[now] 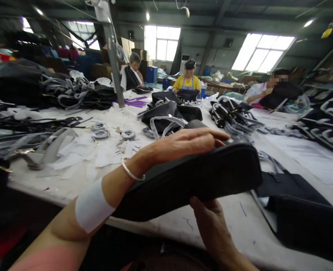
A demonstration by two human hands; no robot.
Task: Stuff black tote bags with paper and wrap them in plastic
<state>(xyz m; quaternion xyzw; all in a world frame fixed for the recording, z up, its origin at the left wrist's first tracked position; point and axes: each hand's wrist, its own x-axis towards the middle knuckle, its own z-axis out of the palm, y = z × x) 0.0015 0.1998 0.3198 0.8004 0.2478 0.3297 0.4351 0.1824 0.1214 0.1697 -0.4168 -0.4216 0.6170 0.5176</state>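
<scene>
A black bag point(189, 180), smooth and boxy with rounded corners, is held tilted above the near edge of the table. Across its top reaches my left hand point(186, 145), fingers bent against the upper face near a small pale spot; the bag hides part of their grip. My left wrist wears a silver bangle point(131, 171), and a white patch point(94, 205) covers part of the forearm. From below, my right hand point(211, 222) holds the bag, its thumb against the near lower edge and its other fingers hidden behind.
Black bags with wrapped handles point(169, 114) pile up ahead on the white table point(161, 229). More black pieces point(304, 210) lie at right. Coiled straps point(100, 133) and paper scraps point(79, 150) cover the left. A metal post point(116, 64) rises there. Several co-workers point(186, 81) sit beyond.
</scene>
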